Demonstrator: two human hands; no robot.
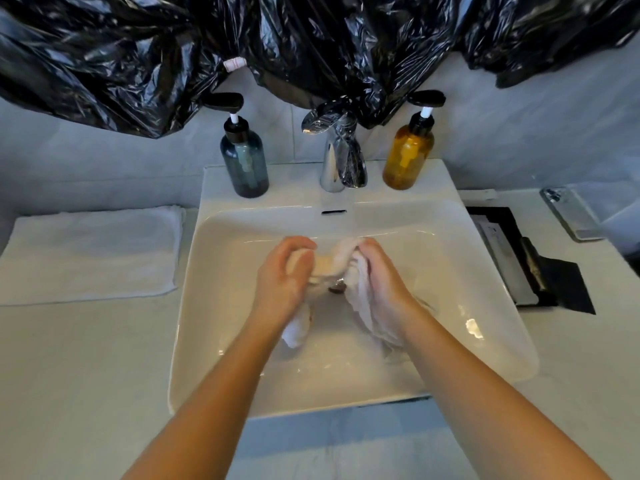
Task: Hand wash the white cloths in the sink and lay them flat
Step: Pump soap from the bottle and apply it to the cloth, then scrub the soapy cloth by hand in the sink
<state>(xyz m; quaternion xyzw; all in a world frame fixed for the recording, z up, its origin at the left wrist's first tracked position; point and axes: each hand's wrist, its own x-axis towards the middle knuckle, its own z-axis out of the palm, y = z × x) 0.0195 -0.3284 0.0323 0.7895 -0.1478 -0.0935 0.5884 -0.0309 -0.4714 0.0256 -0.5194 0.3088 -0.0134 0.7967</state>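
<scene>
At the back ledge of the sink (450, 209), a blue pump bottle (245, 161) and an amber pump bottle (408, 157) flank the faucet (332, 168), which black plastic sheeting (311, 46) partly drapes. On the counter (86, 358), a folded white towel (93, 254) lies to the left and a phone (571, 216) to the right. Over the basin, the left hand (284, 271) and right hand (384, 275) curl their fingers round a bunched white cloth (343, 258), its ends hanging down.

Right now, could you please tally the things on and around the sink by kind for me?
Pump bottles: 2, blue-grey bottle and amber bottle
White cloths: 2, gripped cloth and flat cloth
Faucet: 1
Phone: 1
Total: 6
</scene>
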